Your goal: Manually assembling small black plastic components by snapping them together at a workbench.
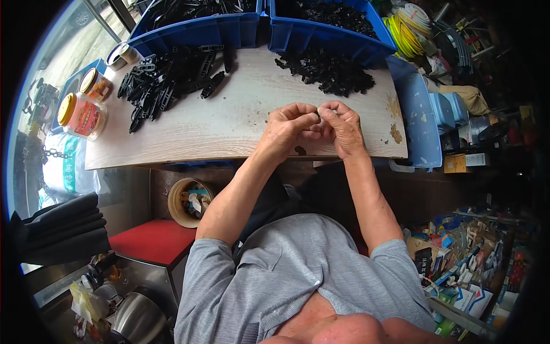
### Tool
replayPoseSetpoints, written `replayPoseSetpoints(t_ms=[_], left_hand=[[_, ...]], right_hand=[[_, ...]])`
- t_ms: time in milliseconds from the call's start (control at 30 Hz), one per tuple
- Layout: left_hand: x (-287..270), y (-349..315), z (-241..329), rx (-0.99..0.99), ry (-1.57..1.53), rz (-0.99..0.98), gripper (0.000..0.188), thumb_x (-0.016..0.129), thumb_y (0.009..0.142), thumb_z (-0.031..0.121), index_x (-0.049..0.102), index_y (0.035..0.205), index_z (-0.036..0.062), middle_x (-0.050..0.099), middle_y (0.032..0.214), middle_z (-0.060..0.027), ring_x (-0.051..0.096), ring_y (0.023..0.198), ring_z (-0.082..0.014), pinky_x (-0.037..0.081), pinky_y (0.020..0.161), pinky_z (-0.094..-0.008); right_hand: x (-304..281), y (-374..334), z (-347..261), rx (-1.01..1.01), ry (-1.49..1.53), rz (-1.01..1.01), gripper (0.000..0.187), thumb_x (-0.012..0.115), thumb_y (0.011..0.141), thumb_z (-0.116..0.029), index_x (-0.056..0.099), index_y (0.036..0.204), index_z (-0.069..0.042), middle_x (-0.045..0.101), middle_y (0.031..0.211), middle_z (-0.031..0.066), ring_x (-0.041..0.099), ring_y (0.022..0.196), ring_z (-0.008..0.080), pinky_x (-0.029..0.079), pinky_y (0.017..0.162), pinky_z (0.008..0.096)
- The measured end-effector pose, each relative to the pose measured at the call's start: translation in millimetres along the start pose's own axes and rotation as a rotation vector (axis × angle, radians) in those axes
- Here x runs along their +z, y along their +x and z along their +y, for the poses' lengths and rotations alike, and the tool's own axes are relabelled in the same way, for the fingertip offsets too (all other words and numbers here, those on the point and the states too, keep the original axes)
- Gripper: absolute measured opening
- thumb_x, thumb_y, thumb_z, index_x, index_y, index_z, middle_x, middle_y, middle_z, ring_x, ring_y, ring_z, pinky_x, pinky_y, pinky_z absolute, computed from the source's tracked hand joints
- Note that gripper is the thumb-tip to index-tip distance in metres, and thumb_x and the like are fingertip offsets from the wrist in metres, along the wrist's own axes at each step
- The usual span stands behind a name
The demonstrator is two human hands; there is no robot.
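Dark piece (pixel 318 115) between fingers (pixel 328 114); mostly hidden

We are in what looks like a small, cluttered workshop: black parts (pixel 332 71) lie heaped on a worn table (pixel 217 129), two blue bins (pixel 200 35) hold more, and we see coiled hose (pixel 400 37) and boxes (pixel 456 164) crowding the right side.

Bright daylight from left window (pixel 57 49), dim right side, black rim, bent edges
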State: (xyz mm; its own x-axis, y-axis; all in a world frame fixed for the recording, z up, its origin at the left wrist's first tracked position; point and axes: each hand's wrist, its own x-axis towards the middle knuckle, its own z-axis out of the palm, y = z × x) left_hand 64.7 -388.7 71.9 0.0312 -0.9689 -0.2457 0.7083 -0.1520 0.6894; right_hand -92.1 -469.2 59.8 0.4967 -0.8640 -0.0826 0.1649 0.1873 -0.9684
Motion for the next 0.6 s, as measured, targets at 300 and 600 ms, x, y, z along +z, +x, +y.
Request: replayPoseSetpoints(t_ms=[300,600], left_hand=[[-7,2,-6,0.072,-0.041,0.036,0.011,0.062,0.095,0.003,0.061,0.104,-0.0037,0.067,0.089,-0.0107,0.067,0.073,-0.0156,0.059,0.067,-0.0256],[-18,-8,0,0.524,0.904,0.204,0.021,0.071,0.089,0.010,0.065,0.107,0.0004,0.067,0.089,-0.0073,0.065,0.075,-0.0174,0.055,0.065,-0.0306]], right_hand=[[6,-4,-9,0.018,0.037,0.000,0.023,0.074,0.091,-0.019,0.067,0.106,-0.002,0.060,0.071,-0.0034,0.051,0.052,0.0055,0.040,0.052,0.0195],[0,-3,-5,0.057,-0.010,-0.082,0.017,0.072,0.090,-0.016,0.065,0.101,-0.006,0.058,0.064,0.0001,0.059,0.054,0.0113,0.049,0.053,0.0242]])
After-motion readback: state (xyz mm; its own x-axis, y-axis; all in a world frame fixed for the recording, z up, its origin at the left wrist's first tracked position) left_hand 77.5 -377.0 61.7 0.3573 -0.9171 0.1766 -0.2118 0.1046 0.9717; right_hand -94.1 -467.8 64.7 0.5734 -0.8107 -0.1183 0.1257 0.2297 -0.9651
